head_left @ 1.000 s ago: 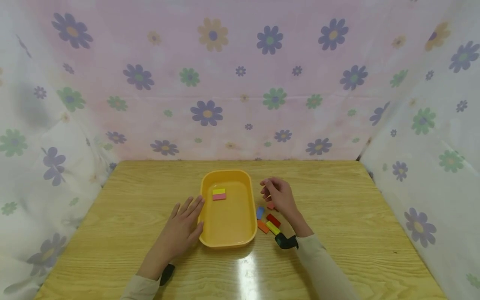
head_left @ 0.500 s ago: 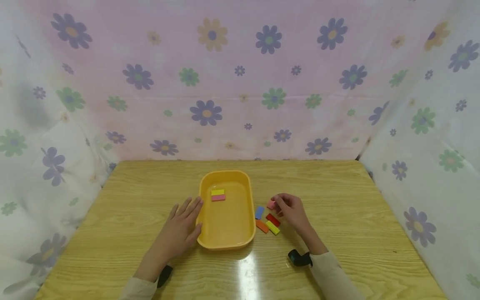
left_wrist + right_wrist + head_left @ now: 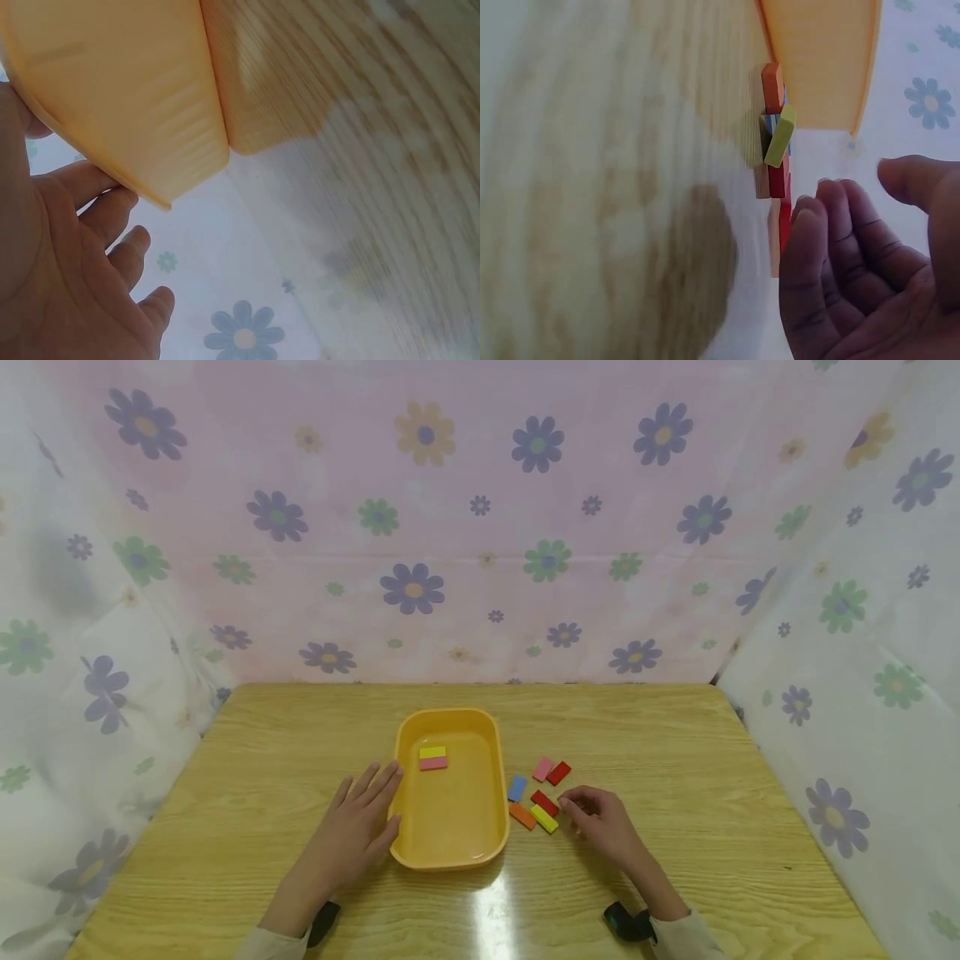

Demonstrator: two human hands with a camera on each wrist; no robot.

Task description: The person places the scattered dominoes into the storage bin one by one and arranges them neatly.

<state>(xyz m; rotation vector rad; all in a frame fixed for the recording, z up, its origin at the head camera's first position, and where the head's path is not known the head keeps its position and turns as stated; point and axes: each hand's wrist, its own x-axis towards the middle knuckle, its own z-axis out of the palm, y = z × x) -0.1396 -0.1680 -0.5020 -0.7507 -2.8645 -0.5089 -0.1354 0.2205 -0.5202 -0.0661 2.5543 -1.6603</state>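
A person's two bare hands work over a wooden bench (image 3: 300,727). The right hand (image 3: 603,827) hangs just to the right of a group of small blocks, its fingers gently curved and its thumb apart from them in the right wrist view; it holds nothing. The left hand (image 3: 348,839) is spread, fingertips touching the left rim of a yellow-orange tray (image 3: 453,818), seemingly to steady it.

Six blocks lie to the right of the tray. Nearest the right hand are a yellow block (image 3: 544,819) and a red block (image 3: 545,803). An orange block (image 3: 522,817) and a blue block (image 3: 517,789) lie close to the tray's right wall; farther back are a pink block (image 3: 543,769) and another red block (image 3: 559,773). Inside the tray, toward its far left, a yellow and pink pair (image 3: 432,758) sits side by side.

Beyond the bench hangs flowered cloth (image 3: 465,535). The step in hand appears to be choosing a block; the next move would call for a careful thumb-and-finger pinch on one alone.
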